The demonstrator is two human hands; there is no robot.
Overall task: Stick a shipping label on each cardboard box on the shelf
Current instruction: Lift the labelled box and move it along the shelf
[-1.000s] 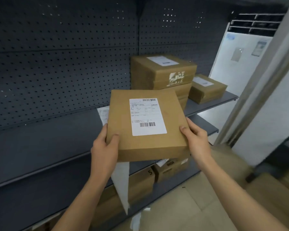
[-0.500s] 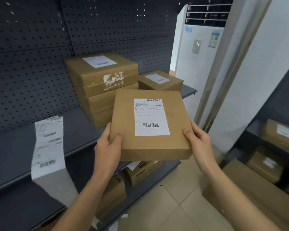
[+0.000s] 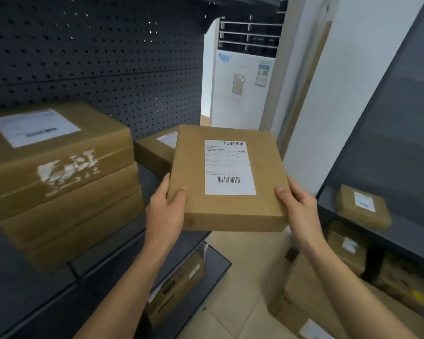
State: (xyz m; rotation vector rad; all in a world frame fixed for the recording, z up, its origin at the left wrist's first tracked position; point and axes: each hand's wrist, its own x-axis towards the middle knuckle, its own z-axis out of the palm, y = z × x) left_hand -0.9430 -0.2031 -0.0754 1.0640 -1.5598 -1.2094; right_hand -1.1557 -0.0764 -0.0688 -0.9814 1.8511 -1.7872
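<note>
A flat cardboard box (image 3: pixel 264 182) with a white shipping label (image 3: pixel 228 167) on top is held in the air in front of the shelf (image 3: pixel 59 285). My left hand (image 3: pixel 165 211) grips its near left corner, thumb on top. My right hand (image 3: pixel 298 206) grips its near right corner the same way. On the shelf at left stands a stack of three cardboard boxes (image 3: pixel 59 187), the top one labelled. Behind the held box sits a smaller labelled box (image 3: pixel 152 150), partly hidden.
A dark pegboard (image 3: pixel 96 57) backs the shelf. More boxes (image 3: pixel 174 285) sit on the lower shelf. At right a second shelf unit (image 3: pixel 387 143) carries labelled boxes (image 3: pixel 362 206). Large cartons (image 3: pixel 311 285) stand on the tiled floor (image 3: pixel 233 299). A white air conditioner (image 3: pixel 242 89) stands behind.
The view has swung to the right, so the stack now lies at far left. The strip of labels on the shelf has left the view. Both hands keep holding the box.
</note>
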